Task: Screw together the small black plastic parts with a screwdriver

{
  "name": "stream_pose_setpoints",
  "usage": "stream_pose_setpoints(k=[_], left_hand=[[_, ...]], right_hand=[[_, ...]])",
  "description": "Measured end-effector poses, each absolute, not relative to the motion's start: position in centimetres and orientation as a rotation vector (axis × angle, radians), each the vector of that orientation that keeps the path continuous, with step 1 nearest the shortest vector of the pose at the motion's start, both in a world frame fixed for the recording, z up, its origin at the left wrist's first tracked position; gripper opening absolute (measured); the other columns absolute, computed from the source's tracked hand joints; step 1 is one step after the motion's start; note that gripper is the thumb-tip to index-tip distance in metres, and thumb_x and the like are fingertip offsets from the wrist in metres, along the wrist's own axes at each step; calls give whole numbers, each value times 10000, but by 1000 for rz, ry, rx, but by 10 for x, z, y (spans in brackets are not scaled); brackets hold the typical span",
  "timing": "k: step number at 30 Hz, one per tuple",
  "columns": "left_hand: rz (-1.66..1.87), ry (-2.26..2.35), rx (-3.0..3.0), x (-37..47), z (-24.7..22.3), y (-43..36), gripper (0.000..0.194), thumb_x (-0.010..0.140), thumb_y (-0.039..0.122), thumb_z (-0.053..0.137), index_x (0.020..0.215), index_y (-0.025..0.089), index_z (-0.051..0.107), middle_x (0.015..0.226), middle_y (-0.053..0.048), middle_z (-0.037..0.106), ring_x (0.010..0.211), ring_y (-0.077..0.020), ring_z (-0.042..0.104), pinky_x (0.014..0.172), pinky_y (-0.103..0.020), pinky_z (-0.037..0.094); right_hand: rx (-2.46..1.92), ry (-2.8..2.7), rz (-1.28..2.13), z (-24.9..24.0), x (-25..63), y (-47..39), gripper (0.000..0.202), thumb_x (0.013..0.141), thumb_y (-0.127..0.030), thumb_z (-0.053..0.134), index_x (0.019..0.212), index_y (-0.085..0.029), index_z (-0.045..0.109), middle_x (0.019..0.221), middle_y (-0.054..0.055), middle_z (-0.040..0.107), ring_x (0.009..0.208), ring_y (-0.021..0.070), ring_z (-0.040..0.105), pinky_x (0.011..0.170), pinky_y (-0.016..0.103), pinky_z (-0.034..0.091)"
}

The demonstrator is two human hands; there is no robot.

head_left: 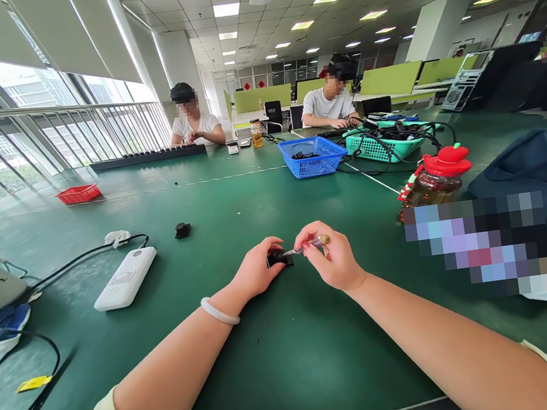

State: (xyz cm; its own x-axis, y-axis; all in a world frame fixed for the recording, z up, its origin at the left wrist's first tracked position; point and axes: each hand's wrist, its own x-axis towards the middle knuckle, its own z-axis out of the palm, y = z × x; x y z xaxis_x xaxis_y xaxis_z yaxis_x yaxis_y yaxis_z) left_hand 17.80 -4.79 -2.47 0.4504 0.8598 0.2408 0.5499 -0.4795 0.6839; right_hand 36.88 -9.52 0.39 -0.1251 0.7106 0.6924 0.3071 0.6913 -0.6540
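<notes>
At the middle of a green table [295, 370], two bare hands work close together. The left hand [257, 267], a white band [220, 311] on its wrist, grasps a small black part [287, 262] against the tabletop between thumb and fingers. The right hand [331, 261] pinches a slim screwdriver [325, 240], its tip pointing left at the part; whether it touches is too small to tell. To the left lies a white power bank [126, 278] with a black cable [79, 259]; a little beyond sits another black piece [183, 230]. To the right stands a red-lidded jug [443, 172]. Farther off are a red tray [79, 195], a blue basket [313, 165] and a green basket [382, 149] heaped with cables. At the far side, two people in white shirts sit working.
</notes>
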Motion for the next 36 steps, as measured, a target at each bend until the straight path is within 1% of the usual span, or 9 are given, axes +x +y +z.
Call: stream_pose_setpoints(k=[6, 11, 14, 16, 19, 21, 24, 27, 36], left_hand=[[739, 1159, 2285, 178, -22, -48, 261, 798, 195, 620, 1057, 204, 653, 1094, -56, 708, 1017, -223, 647, 961, -387, 500], [723, 1169, 2291, 178, -17, -50, 277, 771, 170, 618, 1041, 194, 672, 1082, -51, 712, 990, -215, 647, 929, -360, 508], [719, 1193, 2266, 179, -16, -51, 346, 735, 124, 612, 1069, 191, 673, 1122, -57, 703, 1023, -216, 642, 957, -363, 498], [727, 1223, 2245, 179, -16, -51, 359, 732, 111, 601, 1072, 200, 676, 1129, -49, 700, 1036, -212, 638, 972, -363, 493], [722, 1259, 2231, 180, -19, -50, 352, 742, 106, 597, 1067, 212, 678, 1109, -36, 704, 1019, -204, 636, 957, -355, 501], [721, 1260, 2236, 180, -21, -49, 345, 748, 104, 597, 1064, 215, 678, 1098, -30, 705, 1011, -201, 634, 947, -349, 504], [731, 1238, 2262, 179, -24, -46, 338, 753, 108, 598, 1062, 221, 677, 1095, -27, 703, 1011, -200, 629, 942, -350, 505], [735, 1226, 2278, 178, -26, -46, 351, 752, 110, 605, 1076, 226, 674, 1103, -27, 698, 1014, -201, 627, 948, -359, 504], [727, 1236, 2256, 179, -22, -48, 319, 763, 124, 622, 1062, 222, 677, 1093, -38, 702, 1012, -205, 636, 944, -362, 514]], right_hand=[[-735, -1896, 214, 5, 364, -98, 118, 835, -138, 479, 873, -226, 549, 771, 2, 635, 638, 127, 574, 628, 256, 493], [-558, -2159, 5, 5, 356, -101, 147, 817, -109, 478, 880, -214, 559, 753, 13, 634, 669, 143, 559, 666, 267, 488], [-505, -2408, -120, 0, 346, -105, 101, 847, -176, 508, 783, -198, 582, 748, 29, 633, 674, 154, 542, 655, 282, 453], [-479, -2586, -222, -5, 338, -107, 146, 851, -250, 569, 723, -187, 597, 724, 29, 627, 658, 159, 526, 645, 298, 422], [-520, -2740, -328, -14, 328, -110, 236, 859, -349, 624, 701, -174, 630, 688, 26, 626, 625, 162, 503, 616, 315, 372], [-555, -2747, -380, -17, 325, -111, 288, 898, -365, 588, 695, -167, 644, 665, 33, 624, 619, 164, 496, 611, 318, 346], [-573, -2687, -421, -19, 326, -114, 339, 934, -334, 530, 658, -168, 637, 614, 36, 597, 606, 161, 475, 600, 311, 306], [-552, -2646, -429, -19, 328, -117, 353, 939, -320, 521, 636, -171, 625, 575, 28, 565, 587, 154, 449, 581, 305, 270], [-532, -2674, -479, -21, 327, -115, 362, 954, -315, 516, 633, -174, 608, 568, 15, 549, 571, 151, 416, 569, 303, 238]])
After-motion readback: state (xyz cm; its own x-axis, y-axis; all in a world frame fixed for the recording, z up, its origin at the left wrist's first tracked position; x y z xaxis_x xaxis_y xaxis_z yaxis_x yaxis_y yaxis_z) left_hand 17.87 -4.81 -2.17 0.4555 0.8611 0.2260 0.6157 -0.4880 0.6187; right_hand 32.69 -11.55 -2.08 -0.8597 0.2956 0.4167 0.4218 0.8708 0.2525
